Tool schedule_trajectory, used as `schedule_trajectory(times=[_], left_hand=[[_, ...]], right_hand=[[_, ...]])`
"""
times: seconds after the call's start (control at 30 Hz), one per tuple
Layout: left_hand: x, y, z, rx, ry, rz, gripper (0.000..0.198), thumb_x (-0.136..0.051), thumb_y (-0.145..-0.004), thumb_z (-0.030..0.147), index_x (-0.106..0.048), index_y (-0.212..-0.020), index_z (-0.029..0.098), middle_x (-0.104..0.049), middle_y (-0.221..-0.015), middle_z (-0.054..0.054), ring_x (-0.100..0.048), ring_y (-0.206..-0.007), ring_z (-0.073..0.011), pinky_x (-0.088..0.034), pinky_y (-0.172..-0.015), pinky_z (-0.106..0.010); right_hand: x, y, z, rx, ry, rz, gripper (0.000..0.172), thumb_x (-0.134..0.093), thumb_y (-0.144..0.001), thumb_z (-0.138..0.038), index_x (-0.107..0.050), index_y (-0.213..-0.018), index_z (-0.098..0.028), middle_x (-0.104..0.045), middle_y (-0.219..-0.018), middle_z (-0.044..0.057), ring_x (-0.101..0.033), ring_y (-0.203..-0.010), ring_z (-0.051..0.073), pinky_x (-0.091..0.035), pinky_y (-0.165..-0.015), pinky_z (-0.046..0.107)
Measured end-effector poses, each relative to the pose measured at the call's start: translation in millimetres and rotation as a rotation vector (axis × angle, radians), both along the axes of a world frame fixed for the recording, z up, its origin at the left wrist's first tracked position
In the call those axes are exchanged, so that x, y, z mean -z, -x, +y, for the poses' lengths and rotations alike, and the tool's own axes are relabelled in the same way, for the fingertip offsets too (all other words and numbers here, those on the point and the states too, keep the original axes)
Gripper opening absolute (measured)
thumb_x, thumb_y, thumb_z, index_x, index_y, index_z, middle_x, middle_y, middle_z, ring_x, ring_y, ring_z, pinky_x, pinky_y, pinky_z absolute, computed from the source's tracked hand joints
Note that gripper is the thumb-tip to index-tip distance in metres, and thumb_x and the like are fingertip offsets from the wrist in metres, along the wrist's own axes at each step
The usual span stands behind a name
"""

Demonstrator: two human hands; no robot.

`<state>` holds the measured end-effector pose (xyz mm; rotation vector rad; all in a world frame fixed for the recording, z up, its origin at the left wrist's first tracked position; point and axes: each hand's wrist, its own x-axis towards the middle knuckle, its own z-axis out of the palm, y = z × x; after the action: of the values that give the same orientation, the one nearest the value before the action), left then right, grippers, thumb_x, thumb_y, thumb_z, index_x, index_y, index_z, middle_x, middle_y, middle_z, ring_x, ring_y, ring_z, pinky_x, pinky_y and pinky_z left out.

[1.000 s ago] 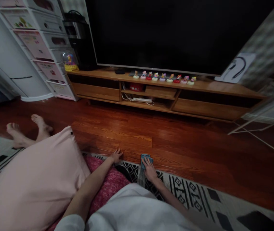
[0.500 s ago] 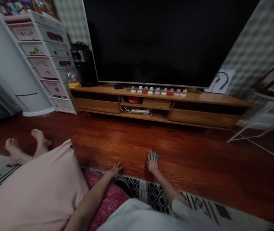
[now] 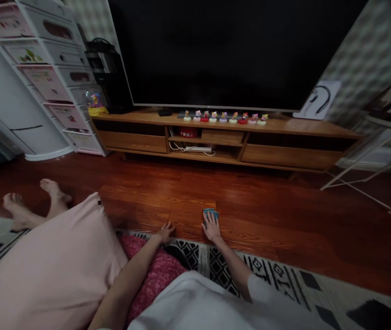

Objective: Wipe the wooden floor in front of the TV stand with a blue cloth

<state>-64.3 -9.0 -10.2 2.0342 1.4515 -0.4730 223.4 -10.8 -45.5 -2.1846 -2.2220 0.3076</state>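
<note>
My right hand (image 3: pixel 211 227) lies flat with its fingers spread on top of a small blue cloth (image 3: pixel 211 211) on the wooden floor. Part of the cloth is hidden under the fingers. My left hand (image 3: pixel 164 233) rests with its fingers apart on the floor at the rug's edge and holds nothing. The left forearm crosses a pink-red patterned fabric (image 3: pixel 157 270), beside a large pale pink cushion (image 3: pixel 54 266).
A long wooden TV cabinet (image 3: pixel 291 158) stands ahead, bearing a big television (image 3: pixel 229 50) and a row of small figurines (image 3: pixel 223 117). A drawer tower (image 3: pixel 57 59) is at left, a white-legged rack (image 3: pixel 356 176) at right. Bare feet (image 3: pixel 54 190) rest at left.
My right hand has slid slightly left over the floor together with the blue cloth. My left hand stays in about the same place. The camera view has tilted down a little.
</note>
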Motion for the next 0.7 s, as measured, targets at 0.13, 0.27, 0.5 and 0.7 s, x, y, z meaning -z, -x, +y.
schedule_trajectory(times=[0.13, 0.27, 0.5, 0.7], left_hand=[[3.1, 1, 1, 0.018, -0.032, 0.002, 0.078, -0.057, -0.087, 0.043, -0.029, -0.157, 0.020, -0.009, -0.166, -0.015, -0.012, -0.150, -0.0357, -0.022, -0.120, -0.049], [4.2, 2, 1, 0.040, -0.040, 0.011, 0.077, -0.056, -0.089, 0.042, -0.030, -0.157, 0.018, -0.008, -0.166, -0.017, -0.013, -0.150, -0.0354, -0.023, -0.119, -0.049], [9.0, 3, 1, 0.049, -0.025, 0.015, 0.082, -0.055, -0.088, 0.051, -0.027, -0.158, 0.018, -0.010, -0.166, -0.017, -0.011, -0.150, -0.0389, -0.022, -0.118, -0.054], [6.4, 3, 1, 0.030, -0.012, 0.003, 0.087, -0.059, -0.084, 0.053, -0.027, -0.158, 0.019, -0.008, -0.166, -0.017, -0.009, -0.150, -0.0393, -0.018, -0.119, -0.055]], right_hand=[[-17.3, 9, 27, 0.054, 0.060, -0.009, 0.063, -0.031, -0.100, -0.038, -0.016, -0.159, -0.025, -0.010, -0.168, 0.004, -0.010, -0.153, 0.023, -0.012, -0.121, 0.045], [-11.9, 3, 3, -0.079, 0.100, 0.021, 0.060, -0.032, -0.100, -0.038, -0.022, -0.158, -0.027, -0.014, -0.167, 0.002, -0.011, -0.153, 0.022, -0.015, -0.121, 0.042], [17.4, -13, -78, -0.193, 0.138, 0.063, 0.060, -0.036, -0.099, -0.037, -0.022, -0.158, -0.031, -0.014, -0.167, 0.000, -0.011, -0.153, 0.022, -0.017, -0.121, 0.042], [-2.4, 5, -27, -0.117, 0.076, 0.041, 0.064, -0.035, -0.099, -0.039, -0.016, -0.159, -0.029, -0.008, -0.168, 0.001, -0.005, -0.154, 0.023, -0.009, -0.122, 0.045]])
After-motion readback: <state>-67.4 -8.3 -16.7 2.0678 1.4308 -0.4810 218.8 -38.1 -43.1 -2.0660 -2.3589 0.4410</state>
